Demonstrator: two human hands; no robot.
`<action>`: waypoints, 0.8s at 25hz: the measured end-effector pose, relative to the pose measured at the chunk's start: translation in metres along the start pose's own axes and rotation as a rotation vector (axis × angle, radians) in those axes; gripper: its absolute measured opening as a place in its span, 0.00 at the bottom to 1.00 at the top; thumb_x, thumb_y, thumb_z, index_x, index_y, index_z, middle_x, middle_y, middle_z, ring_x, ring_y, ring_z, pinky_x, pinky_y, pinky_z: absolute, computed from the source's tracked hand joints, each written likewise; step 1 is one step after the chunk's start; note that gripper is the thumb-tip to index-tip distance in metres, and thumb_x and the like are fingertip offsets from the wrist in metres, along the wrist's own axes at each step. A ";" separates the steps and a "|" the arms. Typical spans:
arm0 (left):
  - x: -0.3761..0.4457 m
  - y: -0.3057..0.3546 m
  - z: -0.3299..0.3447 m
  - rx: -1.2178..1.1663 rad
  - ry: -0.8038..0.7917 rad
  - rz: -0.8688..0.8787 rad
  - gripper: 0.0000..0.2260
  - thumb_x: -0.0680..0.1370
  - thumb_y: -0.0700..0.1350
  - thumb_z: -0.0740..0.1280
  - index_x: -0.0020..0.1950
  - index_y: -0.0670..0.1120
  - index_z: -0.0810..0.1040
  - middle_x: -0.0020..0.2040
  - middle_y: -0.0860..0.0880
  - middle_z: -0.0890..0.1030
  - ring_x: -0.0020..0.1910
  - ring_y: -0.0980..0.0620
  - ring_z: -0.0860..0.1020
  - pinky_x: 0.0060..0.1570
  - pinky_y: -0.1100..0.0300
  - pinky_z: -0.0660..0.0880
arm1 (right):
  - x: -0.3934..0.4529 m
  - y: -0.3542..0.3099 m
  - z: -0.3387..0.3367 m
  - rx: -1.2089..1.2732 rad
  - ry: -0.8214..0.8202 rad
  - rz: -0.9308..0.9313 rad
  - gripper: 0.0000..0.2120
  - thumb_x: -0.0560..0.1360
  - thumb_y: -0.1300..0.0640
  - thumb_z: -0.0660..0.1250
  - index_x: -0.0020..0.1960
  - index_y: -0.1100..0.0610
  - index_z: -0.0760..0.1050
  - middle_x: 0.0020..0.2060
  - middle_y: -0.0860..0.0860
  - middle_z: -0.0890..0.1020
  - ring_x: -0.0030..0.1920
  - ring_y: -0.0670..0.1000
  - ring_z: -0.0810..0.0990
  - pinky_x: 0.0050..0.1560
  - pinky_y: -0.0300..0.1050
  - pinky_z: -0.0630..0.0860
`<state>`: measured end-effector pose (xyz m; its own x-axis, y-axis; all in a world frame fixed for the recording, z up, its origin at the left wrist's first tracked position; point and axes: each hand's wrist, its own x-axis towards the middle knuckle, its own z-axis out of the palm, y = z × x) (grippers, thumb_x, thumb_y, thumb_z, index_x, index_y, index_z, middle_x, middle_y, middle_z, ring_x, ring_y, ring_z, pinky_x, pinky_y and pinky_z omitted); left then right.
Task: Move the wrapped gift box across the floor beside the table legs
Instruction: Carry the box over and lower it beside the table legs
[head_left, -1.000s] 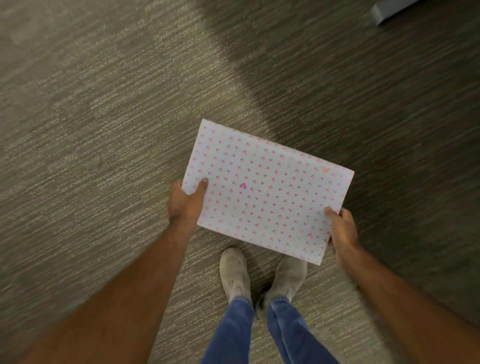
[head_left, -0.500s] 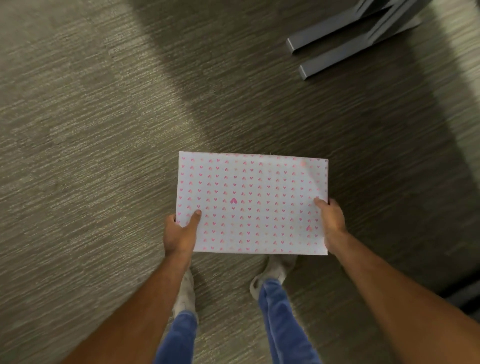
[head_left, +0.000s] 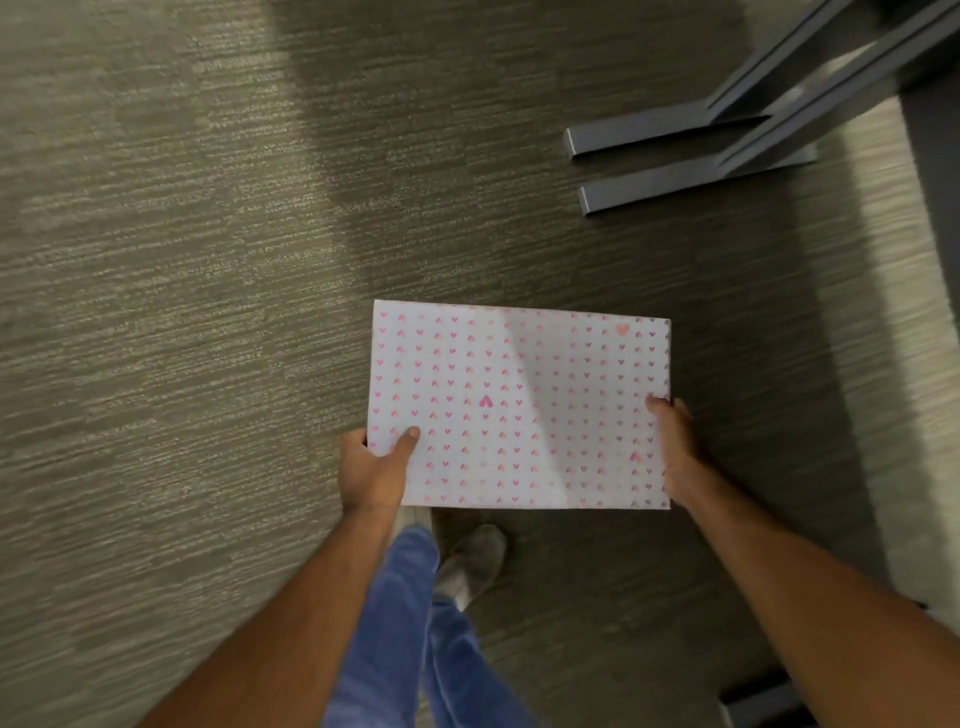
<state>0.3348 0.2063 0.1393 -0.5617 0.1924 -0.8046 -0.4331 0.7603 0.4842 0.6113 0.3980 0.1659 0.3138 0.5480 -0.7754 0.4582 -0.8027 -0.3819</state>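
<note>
The wrapped gift box (head_left: 519, 405) is a flat rectangle in white paper with small pink hearts, held level above the carpet in front of me. My left hand (head_left: 371, 470) grips its near left corner, thumb on top. My right hand (head_left: 675, 447) grips the right edge near the bottom corner, thumb on top. Two grey metal table legs (head_left: 675, 156) with flat feet stand on the floor beyond the box, up and to the right.
Grey striped carpet (head_left: 156, 312) covers the floor, open to the left. My legs in blue jeans (head_left: 410, 623) and a light shoe (head_left: 475, 561) are below the box. Another dark furniture foot (head_left: 758, 701) sits at the bottom right.
The box has turned from tilted to square with my view. The table legs have come further into view and closer at the upper right. My feet have stepped.
</note>
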 end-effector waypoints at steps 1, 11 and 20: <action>0.004 0.005 0.010 -0.001 -0.011 -0.004 0.24 0.75 0.49 0.78 0.64 0.41 0.74 0.55 0.46 0.82 0.47 0.47 0.83 0.41 0.57 0.80 | 0.011 -0.008 -0.003 -0.004 0.006 0.001 0.22 0.83 0.43 0.61 0.75 0.48 0.69 0.65 0.58 0.81 0.61 0.62 0.80 0.65 0.68 0.75; 0.045 0.028 0.113 0.004 -0.072 0.009 0.21 0.75 0.48 0.78 0.61 0.46 0.74 0.53 0.49 0.82 0.45 0.56 0.81 0.37 0.63 0.77 | 0.137 -0.062 -0.025 -0.033 0.078 0.003 0.23 0.80 0.40 0.62 0.71 0.50 0.74 0.61 0.57 0.83 0.56 0.60 0.82 0.47 0.54 0.75; 0.092 0.022 0.235 -0.065 -0.237 0.038 0.19 0.79 0.49 0.74 0.66 0.46 0.73 0.63 0.49 0.82 0.59 0.48 0.82 0.52 0.47 0.85 | 0.268 -0.083 -0.042 0.015 0.267 -0.055 0.24 0.76 0.34 0.62 0.64 0.48 0.77 0.49 0.51 0.84 0.49 0.55 0.82 0.40 0.49 0.70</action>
<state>0.4400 0.3865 -0.0048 -0.4009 0.3655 -0.8400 -0.4636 0.7100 0.5302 0.6922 0.6211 0.0106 0.4979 0.6318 -0.5940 0.4688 -0.7724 -0.4286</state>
